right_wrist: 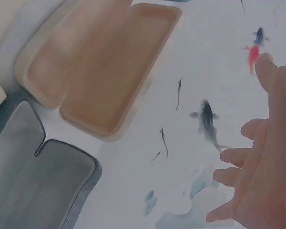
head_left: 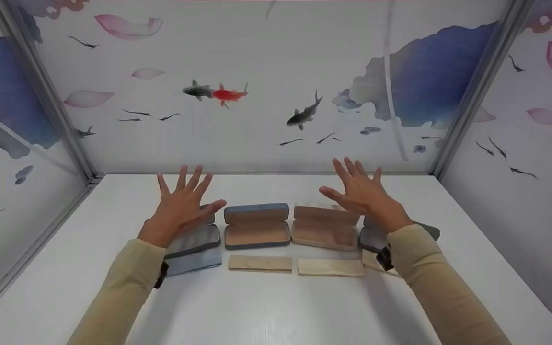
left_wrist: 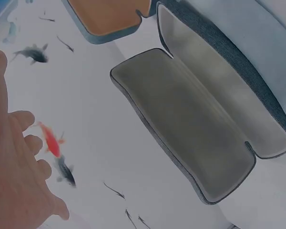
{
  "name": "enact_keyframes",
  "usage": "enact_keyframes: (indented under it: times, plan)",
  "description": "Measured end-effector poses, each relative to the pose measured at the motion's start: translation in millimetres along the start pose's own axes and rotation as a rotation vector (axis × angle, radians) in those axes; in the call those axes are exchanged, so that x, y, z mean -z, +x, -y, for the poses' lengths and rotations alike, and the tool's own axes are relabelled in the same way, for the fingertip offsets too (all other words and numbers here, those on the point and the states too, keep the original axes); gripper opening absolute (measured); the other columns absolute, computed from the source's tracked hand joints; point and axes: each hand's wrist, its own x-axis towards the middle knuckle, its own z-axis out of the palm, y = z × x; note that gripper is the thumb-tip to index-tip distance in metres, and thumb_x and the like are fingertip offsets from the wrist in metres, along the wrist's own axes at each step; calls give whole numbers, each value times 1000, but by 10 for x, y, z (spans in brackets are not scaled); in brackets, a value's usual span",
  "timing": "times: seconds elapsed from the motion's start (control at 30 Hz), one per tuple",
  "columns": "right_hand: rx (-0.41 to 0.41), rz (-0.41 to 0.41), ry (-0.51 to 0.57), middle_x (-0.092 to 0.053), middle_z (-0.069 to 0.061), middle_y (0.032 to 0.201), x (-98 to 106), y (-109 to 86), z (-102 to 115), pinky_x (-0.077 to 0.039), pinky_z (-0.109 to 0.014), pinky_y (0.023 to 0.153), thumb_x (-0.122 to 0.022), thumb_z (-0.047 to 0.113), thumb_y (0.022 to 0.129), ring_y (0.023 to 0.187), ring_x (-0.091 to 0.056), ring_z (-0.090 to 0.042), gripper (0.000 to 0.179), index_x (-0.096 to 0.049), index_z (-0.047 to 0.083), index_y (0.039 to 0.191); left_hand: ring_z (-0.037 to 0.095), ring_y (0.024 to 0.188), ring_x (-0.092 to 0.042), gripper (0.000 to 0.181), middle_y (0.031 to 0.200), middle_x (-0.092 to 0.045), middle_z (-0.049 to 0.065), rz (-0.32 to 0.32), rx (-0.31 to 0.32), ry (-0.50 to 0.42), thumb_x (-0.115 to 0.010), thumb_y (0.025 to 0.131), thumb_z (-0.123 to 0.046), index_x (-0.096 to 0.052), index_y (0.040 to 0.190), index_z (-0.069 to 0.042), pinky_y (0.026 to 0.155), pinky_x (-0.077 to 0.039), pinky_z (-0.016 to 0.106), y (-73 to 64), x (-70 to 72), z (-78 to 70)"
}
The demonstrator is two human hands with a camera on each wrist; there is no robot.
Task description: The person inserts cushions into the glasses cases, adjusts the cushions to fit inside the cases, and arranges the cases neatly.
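Both hands are raised with fingers spread, holding nothing. My left hand (head_left: 180, 206) is over the leftmost glasses case (head_left: 194, 239), a dark blue one with grey lining that lies open; the left wrist view shows that case (left_wrist: 181, 124) whole. My right hand (head_left: 364, 191) is above the gap between a pink-beige open case (head_left: 324, 235) and the rightmost dark grey-green case (head_left: 369, 238), partly hidden by the wrist. Between the hands stands an open blue case (head_left: 257, 235) with tan lining. In the right wrist view the pink-beige case (right_wrist: 100, 67) and the grey-lined case (right_wrist: 43, 186) sit apart from the fingers.
In front of the cases lie folded cloths: a blue one (head_left: 194, 262), a tan one (head_left: 260, 263), a cream one (head_left: 331, 267) and another cream one (head_left: 374, 261) partly behind the right wrist. White panels (head_left: 257, 134) printed with fish enclose the white table (head_left: 266, 311).
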Motion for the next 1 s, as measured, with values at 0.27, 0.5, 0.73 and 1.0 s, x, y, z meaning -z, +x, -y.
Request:
enact_keyframes:
  times: [0.27, 0.5, 0.73, 1.0]
  plan:
    - [72, -81, 93, -16, -17, 168, -77, -94, 260, -1, -72, 118, -42, 62, 101, 155, -15, -39, 82, -12, 15, 162, 47, 154, -5, 79, 168, -16, 14, -47, -14, -66, -45, 98, -62, -26, 159, -16, 113, 7, 78, -264, 45, -91]
    - [174, -230, 258, -38, -18, 159, -187, -127, 569, -25, -63, 119, -50, 48, 103, 144, -40, -41, 69, -30, 12, 158, 49, 152, -14, 73, 166, -24, 16, -95, 26, -150, -50, 99, -55, -33, 157, -14, 114, 4, 77, -492, 66, -129]
    - [187, -266, 496, -45, -16, 153, -305, -168, 877, -38, -57, 114, -52, 39, 104, 140, -47, -37, 59, -39, 11, 154, 46, 152, -20, 71, 163, -31, 16, -149, 78, -281, -54, 98, -54, -39, 154, -14, 117, -3, 74, -684, 73, -128]
    - [157, -311, 842, -60, -15, 138, -548, -174, 1234, -54, -46, 97, -61, 25, 101, 125, -60, -31, 44, -56, 6, 141, 42, 145, -39, 63, 154, -46, 19, -205, 129, -511, -59, 99, -44, -47, 149, -8, 116, -30, 64, -902, 80, -46]
